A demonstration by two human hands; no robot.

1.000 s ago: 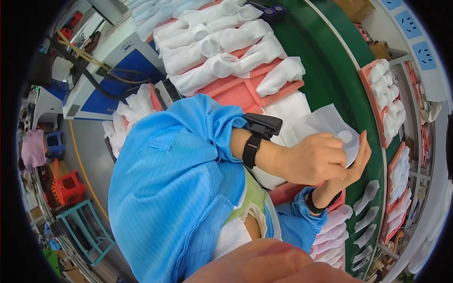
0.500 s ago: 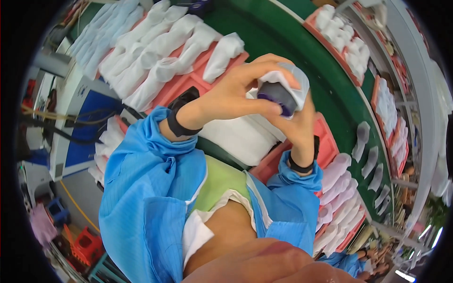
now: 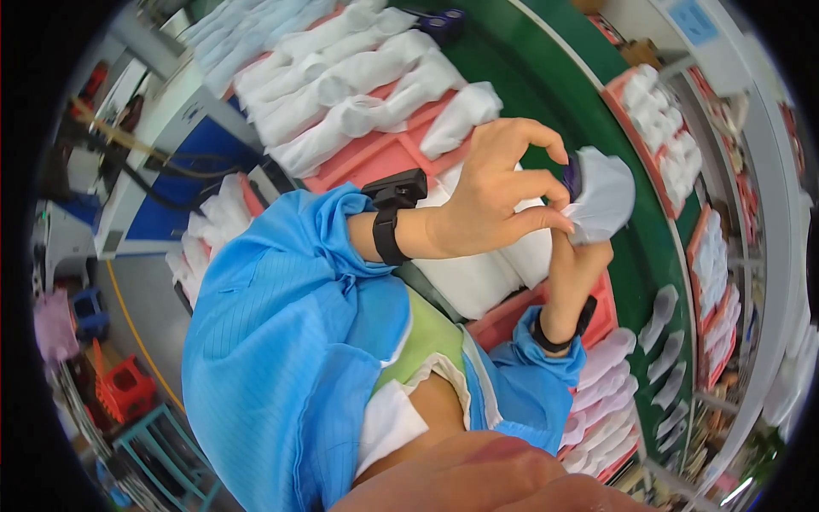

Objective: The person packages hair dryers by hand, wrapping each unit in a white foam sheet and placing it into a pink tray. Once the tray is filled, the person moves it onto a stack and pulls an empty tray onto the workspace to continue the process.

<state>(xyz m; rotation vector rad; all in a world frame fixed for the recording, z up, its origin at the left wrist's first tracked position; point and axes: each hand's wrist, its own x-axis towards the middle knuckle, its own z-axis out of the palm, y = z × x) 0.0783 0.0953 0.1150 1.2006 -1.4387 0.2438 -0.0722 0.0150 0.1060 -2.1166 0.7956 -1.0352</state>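
Note:
Above the green belt I hold up a rounded thing in a thin white wrapping (image 3: 602,198). A dark, purple-edged part (image 3: 573,177) shows at its left side; its kind I cannot make out. My left hand (image 3: 503,183) reaches it from the left, thumb and fingertips pinched at the edge of the wrapping and one finger curled above. From below, my right hand (image 3: 580,266) grips the wrapped thing, its fingers partly hidden behind it. Beneath my hands lies a stack of white sheets (image 3: 469,277), beside a pink tray (image 3: 503,320).
Pink trays with white wrapped pieces (image 3: 358,85) stand at the upper left. Another tray (image 3: 653,136) stands beyond the green belt (image 3: 546,77). Several grey foot-shaped pieces (image 3: 661,316) lie on the belt at right, near lilac wrapped pieces (image 3: 597,367). Purple-handled scissors (image 3: 444,24) lie at the top.
Both hands and the wrapped thing have moved right in the picture. The thing has turned, so less of its dark opening shows. My left hand has shifted from around it to the wrapping's edge.

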